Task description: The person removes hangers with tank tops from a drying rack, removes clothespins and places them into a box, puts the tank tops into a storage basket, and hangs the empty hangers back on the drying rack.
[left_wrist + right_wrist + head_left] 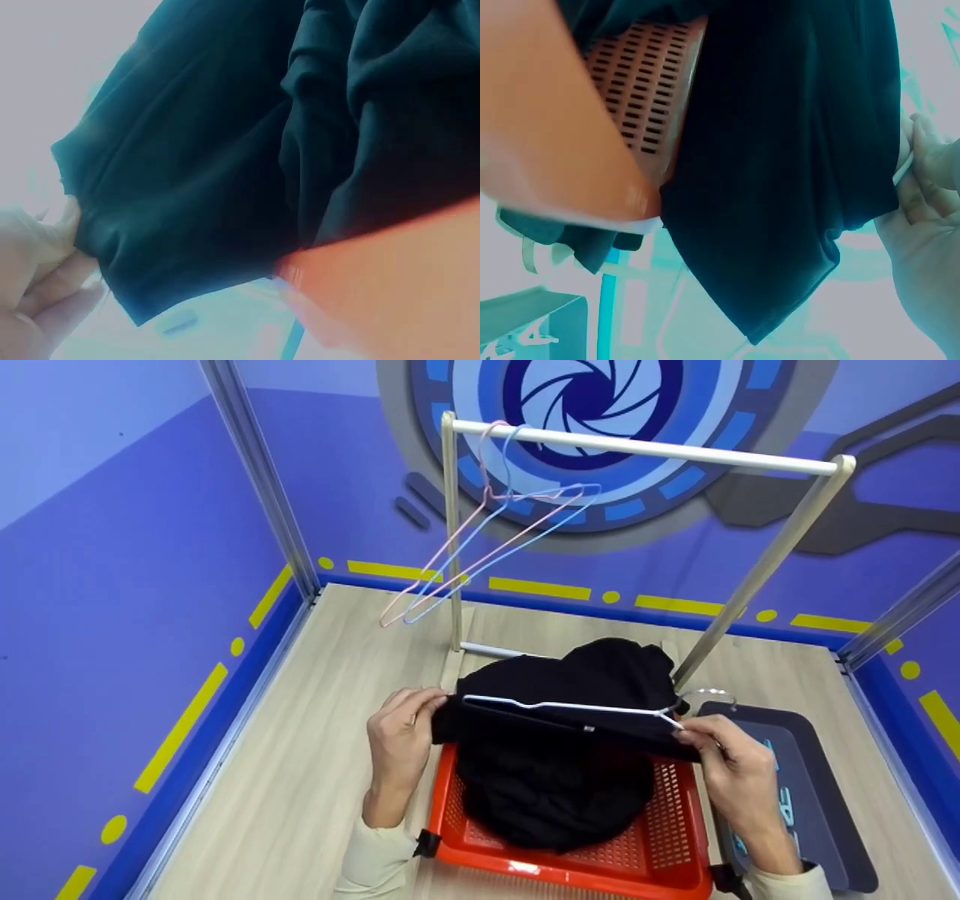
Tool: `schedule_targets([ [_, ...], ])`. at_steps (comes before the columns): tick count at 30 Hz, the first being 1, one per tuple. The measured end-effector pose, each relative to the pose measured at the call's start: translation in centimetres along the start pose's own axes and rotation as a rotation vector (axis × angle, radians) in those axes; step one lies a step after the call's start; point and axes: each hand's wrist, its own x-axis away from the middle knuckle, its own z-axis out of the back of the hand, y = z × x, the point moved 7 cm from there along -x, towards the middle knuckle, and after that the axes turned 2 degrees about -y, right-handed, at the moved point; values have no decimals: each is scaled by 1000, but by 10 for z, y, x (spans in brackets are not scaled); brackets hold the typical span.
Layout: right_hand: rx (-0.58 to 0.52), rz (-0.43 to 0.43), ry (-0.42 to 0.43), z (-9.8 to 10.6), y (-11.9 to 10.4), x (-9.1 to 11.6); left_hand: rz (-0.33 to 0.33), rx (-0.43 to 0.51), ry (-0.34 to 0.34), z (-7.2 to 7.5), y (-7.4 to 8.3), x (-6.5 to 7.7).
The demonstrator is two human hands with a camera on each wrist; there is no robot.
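Observation:
A black garment (555,780) stretches between both hands, its bulk sagging into the red basket (450,847). Its upper edge is pulled straight, with a small white label near the middle. At the left end of that edge, my left hand (401,727) pinches a corner; the left wrist view shows thumb and fingers on the cloth (195,180). Across the garment lies a white wire hanger (577,706), its hook pointing right. My right hand (739,765) pinches the garment's right end together with the hanger near its hook; a white bit shows between those fingers in the right wrist view.
Behind the basket stands a rack with a white rail (645,446) and wooden posts. A pink hanger (442,547) and a blue hanger (517,540) hang at its left end. Right of the basket, a dark grey tray (817,780) holds several light-blue clothes pegs (785,806).

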Motion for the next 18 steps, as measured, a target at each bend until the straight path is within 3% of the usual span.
schedule_targets([
  [7,-85,-31,28,4,3,-4,36,-40,-49,-4,-5,2],
  [15,-84,-24,68,2,-4,-15,-10,68,-109,-20,9,7],
  [18,-95,-38,98,1,-6,-18,-7,98,-180,-28,16,11],
])
